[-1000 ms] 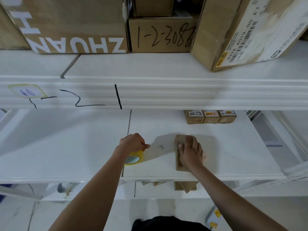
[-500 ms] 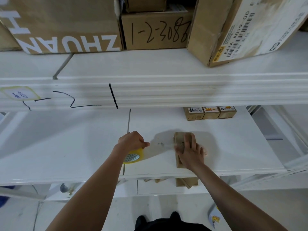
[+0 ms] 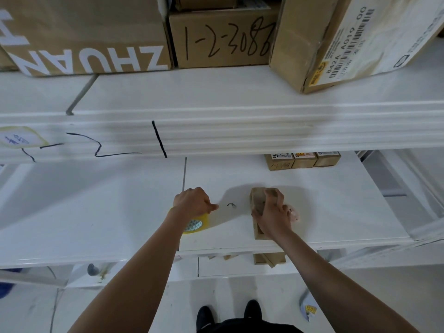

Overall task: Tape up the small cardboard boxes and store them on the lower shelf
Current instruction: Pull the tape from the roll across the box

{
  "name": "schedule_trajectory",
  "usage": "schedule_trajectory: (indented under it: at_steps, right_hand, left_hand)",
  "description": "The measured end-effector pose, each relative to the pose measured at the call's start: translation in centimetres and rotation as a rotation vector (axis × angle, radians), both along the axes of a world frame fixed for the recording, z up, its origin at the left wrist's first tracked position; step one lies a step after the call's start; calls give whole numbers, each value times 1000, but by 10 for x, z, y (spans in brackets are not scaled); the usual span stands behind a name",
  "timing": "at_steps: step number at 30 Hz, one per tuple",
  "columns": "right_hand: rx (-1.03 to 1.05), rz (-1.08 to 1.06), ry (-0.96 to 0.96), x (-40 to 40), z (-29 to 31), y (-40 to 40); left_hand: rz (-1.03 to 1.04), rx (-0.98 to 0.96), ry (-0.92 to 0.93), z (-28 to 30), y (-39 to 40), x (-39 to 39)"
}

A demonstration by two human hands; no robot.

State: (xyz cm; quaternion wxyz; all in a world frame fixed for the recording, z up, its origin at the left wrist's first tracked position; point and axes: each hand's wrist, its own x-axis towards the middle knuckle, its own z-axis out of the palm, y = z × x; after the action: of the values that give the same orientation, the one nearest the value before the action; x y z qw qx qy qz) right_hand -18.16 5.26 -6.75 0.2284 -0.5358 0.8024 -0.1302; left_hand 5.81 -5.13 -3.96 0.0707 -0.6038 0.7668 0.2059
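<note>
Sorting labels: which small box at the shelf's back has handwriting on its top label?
The leftmost small box of the three; the other two carry printed labels.

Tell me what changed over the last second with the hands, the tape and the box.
The right hand went from lying flat on the small cardboard box to curling around it. The left hand kept gripping the yellow tape roll in the same spot, and the box stayed on the shelf.

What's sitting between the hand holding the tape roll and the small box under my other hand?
Nothing visible. The left hand grips the yellow tape roll, and the bare white shelf lies between it and the small cardboard box held by the right hand; only a small dark mark shows on that stretch.
</note>
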Motion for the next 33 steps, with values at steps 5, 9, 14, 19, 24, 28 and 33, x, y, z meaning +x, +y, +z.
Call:
schedule_trajectory:
  at_steps: [5,9,14,19,24,28,33]
  right_hand:
    - [4,27,-21,-8,3,3]
    - [-25,23,23,-15,12,2]
    - [-101,-186,223,-45,17,0]
    - [211,-10,392,-71,15,-3]
    - [237,-27,342,-74,17,-5]
    - [135,-128,154,-77,28,-13]
    - [-138,-299,-160,-65,53,-24]
  left_hand:
    - [13,12,74,-3,-2,12]
    - [-16,18,66,-4,-1,12]
    - [-9,24,71,-4,-1,12]
    - [8,11,78,-5,1,15]
    - [0,11,82,-3,2,14]
    - [12,33,86,-4,1,17]
    - [-3,12,72,-5,2,15]
